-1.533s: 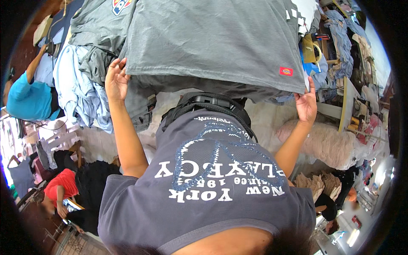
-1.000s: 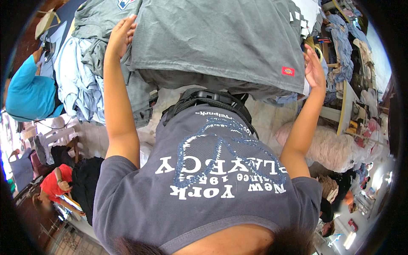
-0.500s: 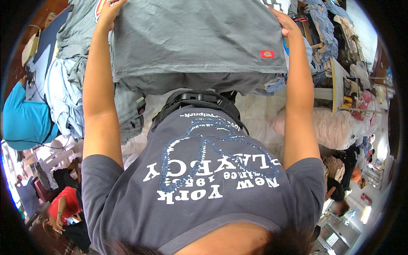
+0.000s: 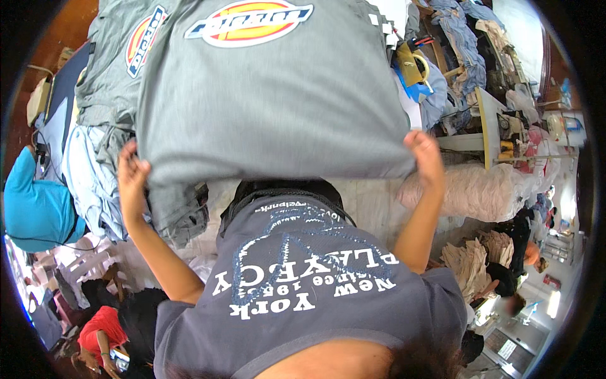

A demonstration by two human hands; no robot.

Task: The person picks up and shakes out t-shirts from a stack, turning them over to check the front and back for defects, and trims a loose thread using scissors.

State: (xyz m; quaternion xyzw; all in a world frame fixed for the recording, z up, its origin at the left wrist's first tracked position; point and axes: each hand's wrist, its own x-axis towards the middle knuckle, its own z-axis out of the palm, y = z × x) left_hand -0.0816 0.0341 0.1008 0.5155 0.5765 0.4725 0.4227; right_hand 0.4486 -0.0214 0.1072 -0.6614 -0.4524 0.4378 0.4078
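A grey T-shirt (image 4: pixel 271 114) spreads across the surface before me, its round coloured emblem (image 4: pixel 249 22) toward the far side. The near edge sags in a soft, slightly blurred roll. At its left corner, my left hand (image 4: pixel 132 174) has bent fingers with gaps between them, beside the cloth. My right hand (image 4: pixel 426 161) is against the right side edge near the other corner; blur hides whether its fingers grip the cloth. Another grey shirt (image 4: pixel 117 63) with a similar emblem lies to the left.
A yellow tape roll on a dispenser (image 4: pixel 413 72) stands right of the shirt. Pale blue garments (image 4: pixel 95 170) hang at the left, near a person in a turquoise top (image 4: pixel 41 202). Wrapped pinkish bundles (image 4: pixel 470 189) lie to the right. Another person in red (image 4: pixel 101 331) is behind at left.
Both hands have come back toward my body from the far sides of the shirt. The shirt's near edge is closer to me, its emblem now shows, and the small red label is out of sight.
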